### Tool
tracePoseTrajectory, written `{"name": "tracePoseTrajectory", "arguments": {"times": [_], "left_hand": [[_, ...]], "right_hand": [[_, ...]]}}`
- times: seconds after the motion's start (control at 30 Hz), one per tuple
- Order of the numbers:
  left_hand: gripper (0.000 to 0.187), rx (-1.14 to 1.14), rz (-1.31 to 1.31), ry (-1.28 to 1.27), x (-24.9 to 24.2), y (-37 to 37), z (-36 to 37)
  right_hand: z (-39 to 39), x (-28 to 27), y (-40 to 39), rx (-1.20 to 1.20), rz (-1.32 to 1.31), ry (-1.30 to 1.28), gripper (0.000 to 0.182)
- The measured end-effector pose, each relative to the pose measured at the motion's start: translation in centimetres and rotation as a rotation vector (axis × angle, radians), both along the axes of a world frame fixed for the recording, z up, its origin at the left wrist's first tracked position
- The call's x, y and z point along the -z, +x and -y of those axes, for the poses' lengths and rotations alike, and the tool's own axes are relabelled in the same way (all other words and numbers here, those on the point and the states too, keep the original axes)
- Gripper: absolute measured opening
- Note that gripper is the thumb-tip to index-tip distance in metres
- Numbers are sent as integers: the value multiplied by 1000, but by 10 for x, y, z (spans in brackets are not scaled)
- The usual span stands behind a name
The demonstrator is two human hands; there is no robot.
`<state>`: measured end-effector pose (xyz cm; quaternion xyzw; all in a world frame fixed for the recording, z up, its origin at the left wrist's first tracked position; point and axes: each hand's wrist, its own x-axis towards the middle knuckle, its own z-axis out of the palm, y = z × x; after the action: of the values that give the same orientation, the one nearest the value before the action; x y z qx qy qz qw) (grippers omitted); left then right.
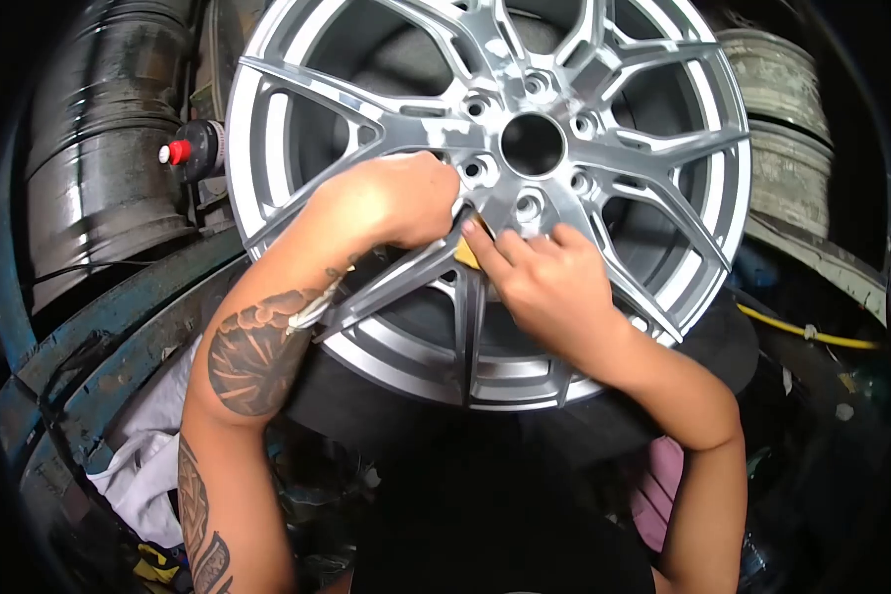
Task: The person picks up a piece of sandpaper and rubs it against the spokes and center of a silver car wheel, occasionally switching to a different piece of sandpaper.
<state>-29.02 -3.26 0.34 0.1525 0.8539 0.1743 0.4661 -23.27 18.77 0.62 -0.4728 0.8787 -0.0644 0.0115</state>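
Note:
A large silver alloy wheel with split spokes lies in front of me, its round centre hole and lug holes facing up. My left hand is a closed fist on the spokes left of the hub; whatever its fingers hold is hidden. Just below the hub, my right hand presses a small yellow pad against a spoke, with the index finger stretched along it. The two hands are close together but apart.
At the left stand dark stacked wheel barrels and a black bottle with a red cap. Grey barrels stand at the right, near a yellow hose. White cloth hangs at lower left, beside blue metal rails.

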Motion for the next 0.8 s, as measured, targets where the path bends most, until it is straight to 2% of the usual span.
{"name": "tracePoseTrajectory", "arguments": {"times": [0.07, 0.13, 0.17, 0.27, 0.4, 0.47, 0.53, 0.67, 0.8], "left_hand": [[30, 35, 79, -73, -17, -13, -7], [30, -12, 59, -59, -11, -10, -3], [30, -31, 55, -72, -12, -7, -3], [29, -16, 60, -38, -15, -3, -7], [29, -4, 22, -47, -13, -8, -1], [28, 4, -38, -7, 2, 1, 3], [28, 11, -45, -6, 4, -5, -3], [28, -8, 21, -53, -9, -8, 2], [29, 26, 1, -10, -10, -9, 0]], "right_hand": [[-4, -16, -10, 14, 42, 28, 41], [-13, -28, -6, 55, 61, 19, 42], [-15, -27, -3, 71, 88, 75, 49], [-4, -6, -3, 19, -2, 41, 48], [-10, -23, -4, 62, 57, 12, 43], [0, 0, 3, 18, 55, -6, 42], [-2, -7, -4, 6, 29, 54, 51], [-10, -14, -2, 7, 102, 37, 52], [-8, -20, -9, 18, 80, 8, 44]]}}
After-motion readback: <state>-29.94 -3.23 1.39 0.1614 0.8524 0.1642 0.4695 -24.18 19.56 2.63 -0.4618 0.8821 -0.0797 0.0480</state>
